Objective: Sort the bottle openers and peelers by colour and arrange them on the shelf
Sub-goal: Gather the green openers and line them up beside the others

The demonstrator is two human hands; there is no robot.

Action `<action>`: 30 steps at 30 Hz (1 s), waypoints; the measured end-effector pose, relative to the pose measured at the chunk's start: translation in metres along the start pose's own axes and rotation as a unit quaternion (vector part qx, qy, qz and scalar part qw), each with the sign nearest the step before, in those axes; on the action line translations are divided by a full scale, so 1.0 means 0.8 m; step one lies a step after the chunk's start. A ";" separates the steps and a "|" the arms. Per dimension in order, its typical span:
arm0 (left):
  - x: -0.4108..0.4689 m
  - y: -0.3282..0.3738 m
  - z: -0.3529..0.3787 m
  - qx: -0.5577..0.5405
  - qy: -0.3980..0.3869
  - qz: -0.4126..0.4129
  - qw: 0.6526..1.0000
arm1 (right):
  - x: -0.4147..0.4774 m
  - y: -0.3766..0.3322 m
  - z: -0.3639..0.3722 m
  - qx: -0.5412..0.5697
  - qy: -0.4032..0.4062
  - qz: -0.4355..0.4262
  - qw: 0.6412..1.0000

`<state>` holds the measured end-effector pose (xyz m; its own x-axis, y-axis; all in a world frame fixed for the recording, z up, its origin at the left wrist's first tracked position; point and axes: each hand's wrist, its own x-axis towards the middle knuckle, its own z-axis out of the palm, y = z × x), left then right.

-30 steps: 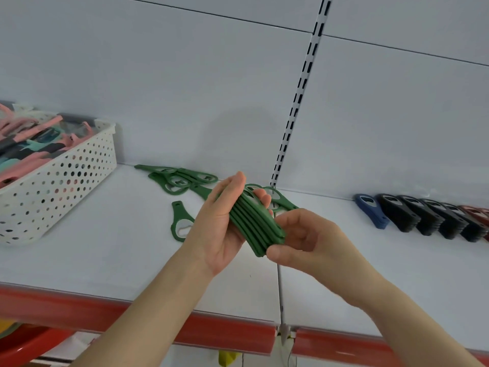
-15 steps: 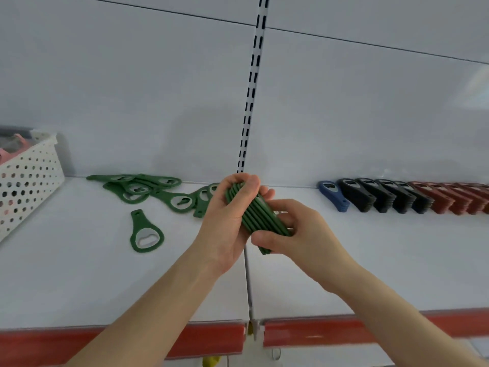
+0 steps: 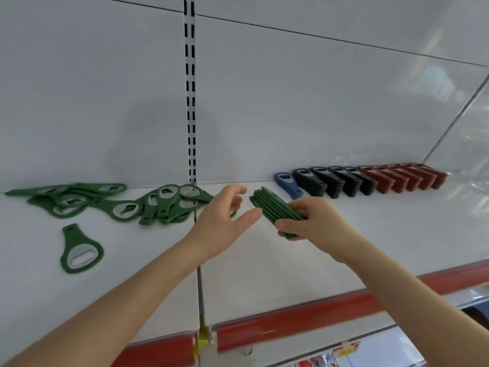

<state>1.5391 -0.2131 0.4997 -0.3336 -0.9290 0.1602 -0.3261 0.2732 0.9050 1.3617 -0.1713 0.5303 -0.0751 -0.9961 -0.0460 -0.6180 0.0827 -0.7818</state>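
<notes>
My right hand (image 3: 312,222) grips a stack of several green bottle openers (image 3: 274,207) by its near end, above the white shelf (image 3: 291,260). My left hand (image 3: 223,221) hovers just left of the stack with fingers spread, holding nothing. A loose pile of green openers (image 3: 127,205) lies on the shelf at the left, and a single green opener (image 3: 79,250) lies nearer the front. At the back right stands a row: one blue opener (image 3: 287,185), several black ones (image 3: 333,181), then several red ones (image 3: 404,177).
A slotted upright (image 3: 190,88) runs down the white back wall. A seam (image 3: 199,282) splits the shelf into two boards. Along the front edge runs a red strip (image 3: 304,321). Bare shelf lies between the stack and the blue opener.
My left hand has let go of the green stack and opened. The right hand alone now carries the stack, shifted rightwards. The white basket at the left has left the view.
</notes>
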 end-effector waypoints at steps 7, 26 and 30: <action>-0.016 -0.043 0.002 0.345 -0.083 0.139 0.924 | 0.046 0.006 -0.002 -0.357 0.005 0.062 0.932; -0.022 -0.047 0.004 0.296 -0.029 0.155 0.942 | 0.075 0.019 0.026 -0.350 0.061 0.023 0.935; -0.020 -0.050 0.004 0.294 -0.026 0.160 0.942 | 0.089 0.015 0.029 -0.355 0.070 0.023 0.932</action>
<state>1.5547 -0.2083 0.4601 -0.5356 -0.7667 0.3539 -0.6298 0.6419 0.4374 1.3667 -0.2415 0.5031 -0.1854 -0.9813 0.0520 -0.9699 0.1742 -0.1704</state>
